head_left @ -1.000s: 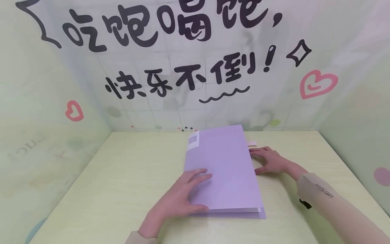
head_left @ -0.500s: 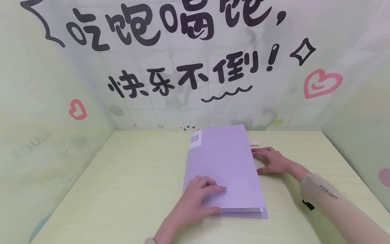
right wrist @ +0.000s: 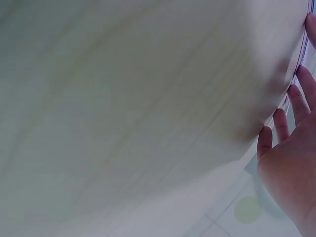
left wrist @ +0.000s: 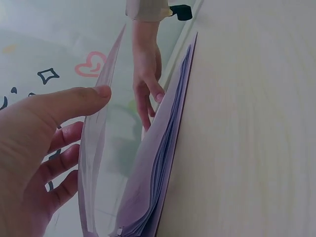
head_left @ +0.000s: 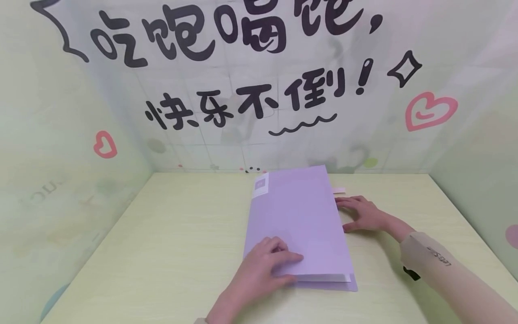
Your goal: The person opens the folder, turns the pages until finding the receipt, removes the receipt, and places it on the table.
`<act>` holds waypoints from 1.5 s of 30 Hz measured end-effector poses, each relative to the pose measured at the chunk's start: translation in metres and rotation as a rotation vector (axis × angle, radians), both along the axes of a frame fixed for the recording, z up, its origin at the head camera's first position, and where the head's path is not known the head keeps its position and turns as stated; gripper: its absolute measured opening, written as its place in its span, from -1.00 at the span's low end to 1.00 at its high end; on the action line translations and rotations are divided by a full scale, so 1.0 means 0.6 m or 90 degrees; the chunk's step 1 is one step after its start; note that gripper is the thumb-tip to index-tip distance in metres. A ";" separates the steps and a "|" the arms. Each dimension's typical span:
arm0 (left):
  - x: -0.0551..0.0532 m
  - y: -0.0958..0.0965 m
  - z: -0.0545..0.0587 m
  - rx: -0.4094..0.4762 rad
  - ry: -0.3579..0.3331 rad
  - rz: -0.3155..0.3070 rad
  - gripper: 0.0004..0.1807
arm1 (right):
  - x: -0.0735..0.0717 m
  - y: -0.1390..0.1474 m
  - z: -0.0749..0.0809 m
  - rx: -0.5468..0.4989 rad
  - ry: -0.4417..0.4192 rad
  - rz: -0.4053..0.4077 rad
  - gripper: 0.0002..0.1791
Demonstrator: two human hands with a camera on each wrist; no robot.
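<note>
A light purple folder with a white label lies on the table, its front cover slightly raised off the pages inside. My left hand touches the folder's near left part. The left wrist view shows its thumb lying across the cover's edge and its fingers against the cover's outer face. At the folder's right edge is my right hand, its fingertips along the page edges; the right wrist view shows those fingers fairly straight. A small pale pink tab sticks out above the right hand.
The pale wooden table meets a printed wall sheet with black lettering at the back. More printed sheeting closes off both sides. The right sleeve is beige with small dark lettering.
My left hand has slid right and slightly toward the folder's near edge, its fingers bending more. The right hand stays at the right edge. The head view has shifted slightly.
</note>
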State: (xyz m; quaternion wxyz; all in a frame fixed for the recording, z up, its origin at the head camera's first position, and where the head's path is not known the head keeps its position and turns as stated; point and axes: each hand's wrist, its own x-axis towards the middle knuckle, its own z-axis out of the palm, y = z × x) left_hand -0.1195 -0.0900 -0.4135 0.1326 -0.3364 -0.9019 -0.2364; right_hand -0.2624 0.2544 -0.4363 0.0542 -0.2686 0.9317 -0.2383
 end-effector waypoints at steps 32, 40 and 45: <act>0.025 -0.110 0.070 0.254 0.077 -0.061 -0.32 | 0.002 -0.009 0.002 0.029 0.023 0.024 -0.16; 0.026 -0.121 0.089 0.291 0.162 -0.057 -0.24 | 0.003 -0.003 -0.006 0.030 0.021 0.022 -0.16; 0.019 -0.131 0.106 0.331 0.200 -0.067 -0.30 | 0.002 -0.003 -0.006 0.027 0.015 0.021 -0.16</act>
